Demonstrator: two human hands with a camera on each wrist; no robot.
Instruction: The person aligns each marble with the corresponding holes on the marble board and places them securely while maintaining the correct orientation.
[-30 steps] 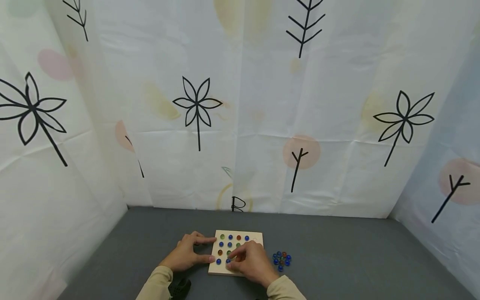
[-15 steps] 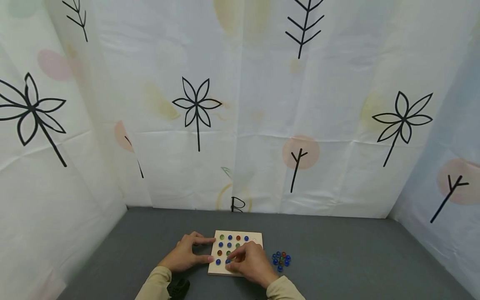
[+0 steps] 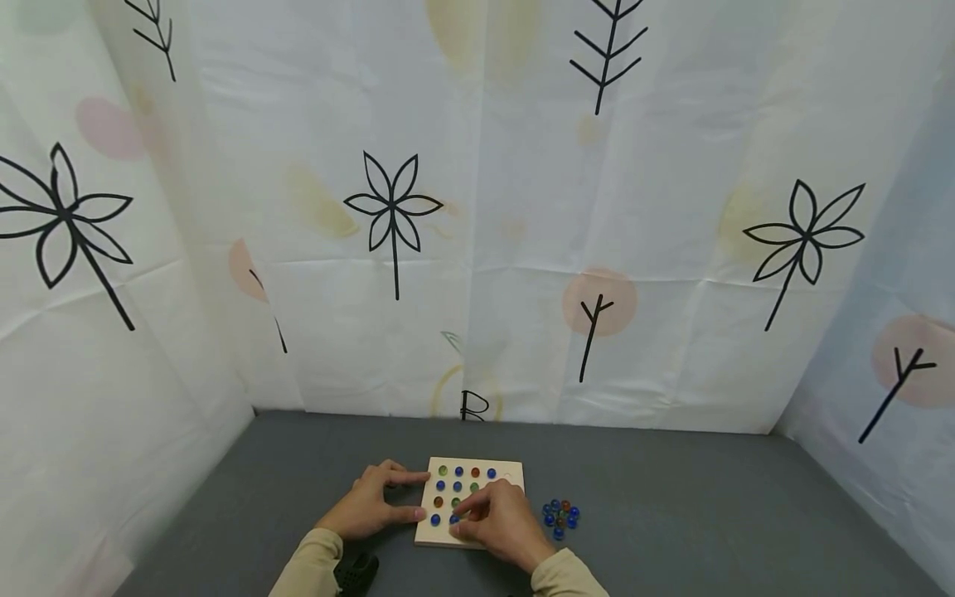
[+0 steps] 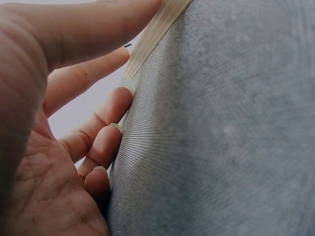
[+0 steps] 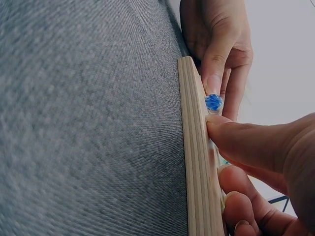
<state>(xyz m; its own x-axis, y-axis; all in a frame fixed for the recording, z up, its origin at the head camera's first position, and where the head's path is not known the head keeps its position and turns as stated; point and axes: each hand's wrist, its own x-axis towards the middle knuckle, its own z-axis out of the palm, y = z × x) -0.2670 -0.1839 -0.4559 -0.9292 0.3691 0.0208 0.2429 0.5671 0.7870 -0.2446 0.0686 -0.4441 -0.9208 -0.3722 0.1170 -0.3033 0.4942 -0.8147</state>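
Observation:
A square light-wood board (image 3: 429,536) lies on the grey table, with rows of blue, green and amber marbles seated in it. My left hand (image 3: 373,499) is at its left side, thumb and forefinger stretched out to touch the edge; the left wrist view shows the thumb (image 4: 98,27) against the board's side. Over the lower part of the board, my right hand (image 3: 501,521) pinches a blue marble (image 3: 453,519) in the front row between thumb and forefinger. In the right wrist view another blue marble (image 5: 213,102) shows beyond the right thumb (image 5: 241,140). My right hand hides part of the board.
Several loose marbles (image 3: 559,518), mostly blue with a few amber, lie clustered on the table to the right of the board. A dark object (image 3: 360,574) is under the left wrist. White patterned cloth (image 3: 522,348) walls the table's back and sides.

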